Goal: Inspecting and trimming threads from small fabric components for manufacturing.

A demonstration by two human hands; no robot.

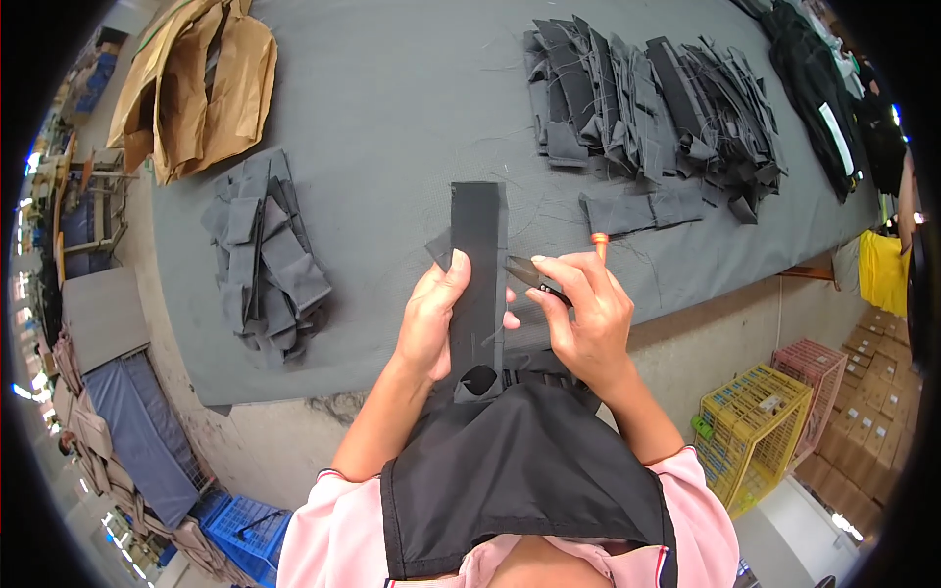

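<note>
My left hand (434, 312) is closed round a long dark grey fabric strip (477, 255), the thumb on its left edge and fingertips showing past its right edge. The strip stands lengthwise over the table's near edge, with a folded, open end near my apron. In my right hand (594, 318) are small dark thread snips (534, 276), their blades pointing at the strip's right edge. A thin orange-tipped stick (600, 241) juts up beside the right fingers; its lower part is hidden. Loose threads hang along the strip's right side.
Piles of grey fabric strips lie at the left (263, 250) and far right (652, 103) of the grey-covered table (392, 108). One single piece (642, 209) lies nearer. A brown paper bag (221, 93) stands far left, black garments (809, 88) far right. Yellow crates (750, 431) stand below right.
</note>
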